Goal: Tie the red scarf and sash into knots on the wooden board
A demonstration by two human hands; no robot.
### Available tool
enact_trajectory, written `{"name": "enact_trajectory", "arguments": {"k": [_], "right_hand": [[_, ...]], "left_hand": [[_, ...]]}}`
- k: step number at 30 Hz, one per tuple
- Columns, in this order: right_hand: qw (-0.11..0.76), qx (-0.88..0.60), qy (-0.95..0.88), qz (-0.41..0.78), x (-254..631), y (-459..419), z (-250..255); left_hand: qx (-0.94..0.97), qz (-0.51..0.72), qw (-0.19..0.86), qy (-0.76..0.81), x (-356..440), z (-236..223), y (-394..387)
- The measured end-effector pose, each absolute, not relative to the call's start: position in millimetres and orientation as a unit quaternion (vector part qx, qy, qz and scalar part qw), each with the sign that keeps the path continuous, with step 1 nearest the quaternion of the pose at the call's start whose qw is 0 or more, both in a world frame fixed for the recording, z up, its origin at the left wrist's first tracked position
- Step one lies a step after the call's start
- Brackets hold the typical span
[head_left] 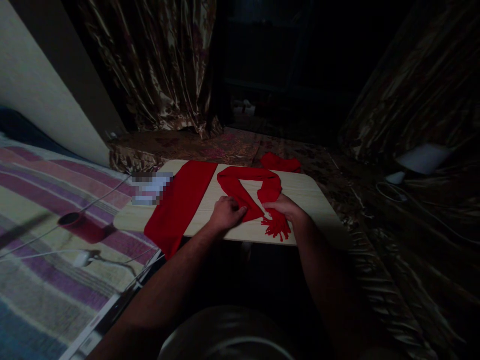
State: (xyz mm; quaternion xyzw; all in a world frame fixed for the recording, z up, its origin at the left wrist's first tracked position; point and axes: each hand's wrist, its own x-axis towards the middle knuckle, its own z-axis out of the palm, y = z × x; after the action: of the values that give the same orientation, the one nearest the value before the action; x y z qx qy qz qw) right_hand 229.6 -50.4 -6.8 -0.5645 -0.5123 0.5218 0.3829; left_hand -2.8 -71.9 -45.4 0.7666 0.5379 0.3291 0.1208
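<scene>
A red scarf (249, 173) lies bent in a loop on a pale wooden tabletop (206, 220), its fringe (276, 226) spread near the front edge. My left hand (227, 214) rests at the loop's left side, fingers curled and thumb against the fabric. Just above the fringe, my right hand (285, 206) is closed around the scarf's end, its lower fingers partly hidden. To the left, a wide flat band of red cloth (183, 200) crosses the tabletop and hangs over the front edge. Whether it joins the scarf I cannot tell.
Red fabric (281, 162) lies bunched at the tabletop's far edge. A blurred-out white item (152, 189) sits left of the band. On the striped bedding (37, 270) are a dark red cylinder (84, 227) and a white plug with cables (83, 258). Curtains (157, 65) hang behind.
</scene>
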Motion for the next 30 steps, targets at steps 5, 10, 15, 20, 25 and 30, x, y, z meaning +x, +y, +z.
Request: {"name": "enact_trajectory", "arguments": {"k": [5, 10, 15, 20, 25, 30], "right_hand": [[0.268, -0.696, -0.62, 0.242, 249.5, -59.5, 20.4], [0.38, -0.632, -0.67, 0.081, 215.9, -59.1, 23.3], [0.28, -0.622, -0.697, 0.221, 186.7, -38.1, -7.4], [0.21, -0.667, -0.684, 0.207, 184.4, -30.5, -20.1], [0.196, -0.666, -0.694, 0.19, 179.7, -29.3, -16.5], [0.165, -0.663, -0.696, 0.223, 175.8, -23.2, -16.4]], "left_hand": [[0.763, 0.341, 0.15, 0.528, -3.5, -45.4, -70.5], [0.755, 0.333, 0.17, 0.539, -2.5, -38.5, -73.4], [0.775, 0.32, 0.161, 0.521, -3.2, -34.8, -74.9], [0.782, 0.317, 0.146, 0.516, -3.6, -38.0, -72.9], [0.77, 0.333, 0.165, 0.519, -2.8, -39.2, -73.1], [0.771, 0.327, 0.169, 0.52, -3.6, -38.5, -73.6]]}}
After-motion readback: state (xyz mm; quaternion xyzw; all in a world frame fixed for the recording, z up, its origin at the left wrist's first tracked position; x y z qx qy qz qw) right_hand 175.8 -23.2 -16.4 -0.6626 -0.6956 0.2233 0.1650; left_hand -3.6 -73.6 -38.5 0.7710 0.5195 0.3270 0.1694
